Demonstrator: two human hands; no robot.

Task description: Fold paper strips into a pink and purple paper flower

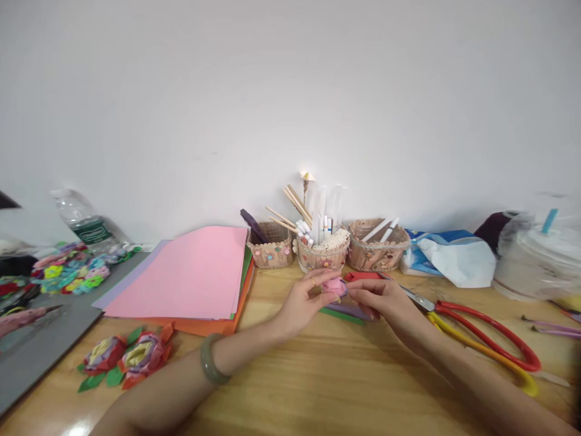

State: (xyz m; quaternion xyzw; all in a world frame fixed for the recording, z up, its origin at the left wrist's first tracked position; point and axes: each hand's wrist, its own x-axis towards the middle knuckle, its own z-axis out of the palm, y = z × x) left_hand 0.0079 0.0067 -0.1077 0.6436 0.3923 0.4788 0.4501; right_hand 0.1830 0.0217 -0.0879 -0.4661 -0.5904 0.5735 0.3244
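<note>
A small pink and purple paper flower (334, 287) is held up over the table between my two hands. My left hand (311, 295) is closed on its left side, thumb below and fingers above. From the right, the fingertips of my right hand (377, 297) pinch its edge. Under and behind the hands lie a red paper piece (363, 276) and a green paper strip (342, 315), partly hidden. Close to my right forearm rest large scissors (490, 330) with red and yellow handles. Two finished-looking paper flowers (144, 356) with green leaves lie left of my left forearm.
A stack of coloured paper (181, 272) lies at the left. Along the wall stand small baskets (322, 257) with pens and sticks, a tissue pack (449, 254) and a lidded plastic cup (531, 266). A bottle (86, 224) leans behind colourful flower pieces (70, 266) on a grey board (49, 336).
</note>
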